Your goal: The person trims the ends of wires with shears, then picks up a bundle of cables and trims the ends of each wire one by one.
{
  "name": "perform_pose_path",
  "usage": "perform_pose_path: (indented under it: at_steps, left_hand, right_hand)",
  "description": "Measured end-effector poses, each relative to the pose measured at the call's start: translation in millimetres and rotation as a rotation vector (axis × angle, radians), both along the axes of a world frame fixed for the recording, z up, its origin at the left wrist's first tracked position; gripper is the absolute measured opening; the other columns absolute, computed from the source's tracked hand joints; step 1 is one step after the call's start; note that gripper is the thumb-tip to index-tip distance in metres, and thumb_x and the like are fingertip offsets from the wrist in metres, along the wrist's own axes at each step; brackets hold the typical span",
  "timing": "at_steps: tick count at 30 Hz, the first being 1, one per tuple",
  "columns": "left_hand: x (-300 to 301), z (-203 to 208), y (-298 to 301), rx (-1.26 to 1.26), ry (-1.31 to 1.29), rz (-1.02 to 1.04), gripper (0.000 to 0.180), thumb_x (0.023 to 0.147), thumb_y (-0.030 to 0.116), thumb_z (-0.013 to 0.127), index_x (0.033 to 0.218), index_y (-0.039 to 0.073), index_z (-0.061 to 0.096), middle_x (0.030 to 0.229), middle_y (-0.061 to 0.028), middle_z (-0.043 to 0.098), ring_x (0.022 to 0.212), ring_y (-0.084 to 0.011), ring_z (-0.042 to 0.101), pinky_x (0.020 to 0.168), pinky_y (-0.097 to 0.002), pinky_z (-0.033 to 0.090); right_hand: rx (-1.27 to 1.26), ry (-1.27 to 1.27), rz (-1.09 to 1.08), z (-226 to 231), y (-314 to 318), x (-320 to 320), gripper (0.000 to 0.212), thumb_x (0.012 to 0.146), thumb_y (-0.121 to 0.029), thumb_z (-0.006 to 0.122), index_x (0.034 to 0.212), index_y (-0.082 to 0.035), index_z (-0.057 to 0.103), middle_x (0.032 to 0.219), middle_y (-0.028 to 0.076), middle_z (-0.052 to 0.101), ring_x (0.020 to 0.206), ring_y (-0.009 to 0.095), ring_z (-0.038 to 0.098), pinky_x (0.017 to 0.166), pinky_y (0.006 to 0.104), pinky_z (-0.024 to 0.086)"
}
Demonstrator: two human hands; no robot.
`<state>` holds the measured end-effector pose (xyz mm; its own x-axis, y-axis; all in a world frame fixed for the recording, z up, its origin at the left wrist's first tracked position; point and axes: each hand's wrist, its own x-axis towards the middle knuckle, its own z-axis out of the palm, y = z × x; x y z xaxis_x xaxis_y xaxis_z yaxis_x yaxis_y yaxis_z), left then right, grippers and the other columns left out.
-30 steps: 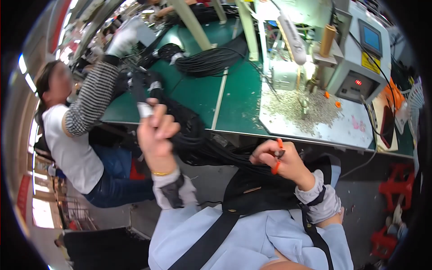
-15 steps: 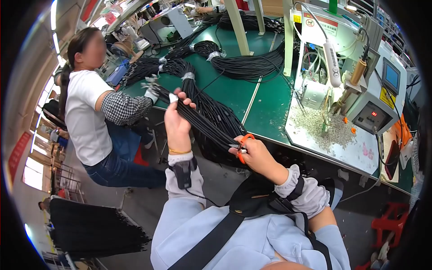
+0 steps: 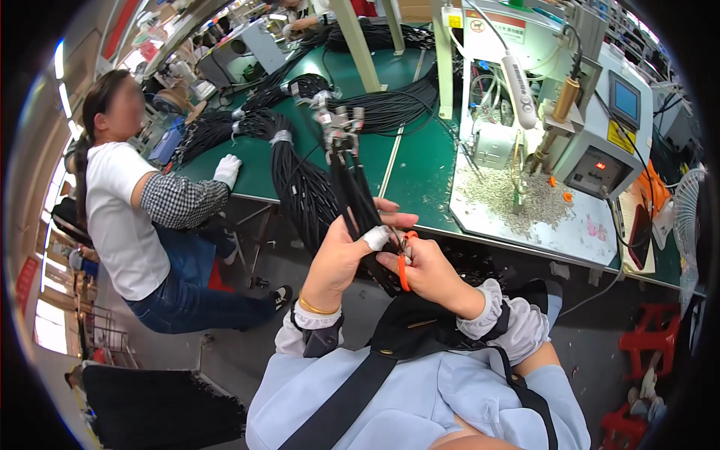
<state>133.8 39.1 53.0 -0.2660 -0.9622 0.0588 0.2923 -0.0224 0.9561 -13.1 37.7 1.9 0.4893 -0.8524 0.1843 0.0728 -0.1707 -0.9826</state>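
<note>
Black cables with metal connector ends form a bundle (image 3: 351, 176), its connectors pointing up and away over the table. My left hand (image 3: 337, 262) is closed around the lower part of this bundle; white tape wraps its thumb. Close against it on the right, my right hand (image 3: 439, 276) holds orange-handled scissors (image 3: 405, 271). Their blades are mostly hidden by my fingers and the cables. Just left of the held bundle, a larger tied bunch of black cables (image 3: 294, 180) hangs over the table edge.
A co-worker's white-gloved hand (image 3: 227, 171) is at the green table (image 3: 259, 184) on the left. More cable coils (image 3: 390, 111) lie farther back. At right stands a machine (image 3: 592, 161) with metal scraps (image 3: 517, 202) on its plate. Red stools (image 3: 651, 337) stand on the floor.
My left hand has come nearer my right hand, and the bundle has swung from pointing left to nearly upright. The co-worker's gloved hand is now apart from the connectors.
</note>
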Motion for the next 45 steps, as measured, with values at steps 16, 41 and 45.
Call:
perform_pose_path:
  at_steps: [16, 41, 45]
  left_hand:
    - [-18.9, 4.8, 4.1, 0.019, 0.017, -0.023, 0.049, 0.082, 0.009, 0.052, 0.126, -0.004, 0.034, 0.110, -0.0208, 0.054, 0.098, -0.0223, 0.056, 0.086, -0.0315, 0.043]
    - [-34.5, 4.6, -6.0, -0.007, -0.251, -0.014, 0.034, 0.079, 0.007, 0.057, 0.109, -0.006, 0.052, 0.100, -0.0148, 0.060, 0.089, -0.0155, 0.057, 0.078, -0.0263, 0.044]
    - [-12.1, 5.5, -10.2, -0.037, -0.427, -0.009, 0.021, 0.080, 0.006, 0.055, 0.096, -0.006, 0.059, 0.091, -0.0118, 0.063, 0.083, -0.0144, 0.058, 0.077, -0.0250, 0.043]
  right_hand:
    - [-0.189, 0.068, -0.192, 17.4, 9.9, -19.3, 0.014, 0.084, -0.011, 0.056, 0.088, 0.002, 0.056, 0.065, 0.000, 0.053, 0.058, 0.006, 0.046, 0.053, 0.0230, 0.039]
    - [-0.161, 0.092, -0.386, -8.5, 0.6, -23.6, 0.015, 0.081, -0.004, 0.053, 0.095, 0.003, 0.053, 0.069, 0.007, 0.056, 0.059, 0.010, 0.050, 0.054, 0.0243, 0.040]
    - [-0.183, 0.055, -0.432, -8.3, -0.6, -23.7, 0.015, 0.083, -0.004, 0.051, 0.097, 0.002, 0.052, 0.069, 0.003, 0.056, 0.059, 0.007, 0.049, 0.054, 0.0220, 0.040]
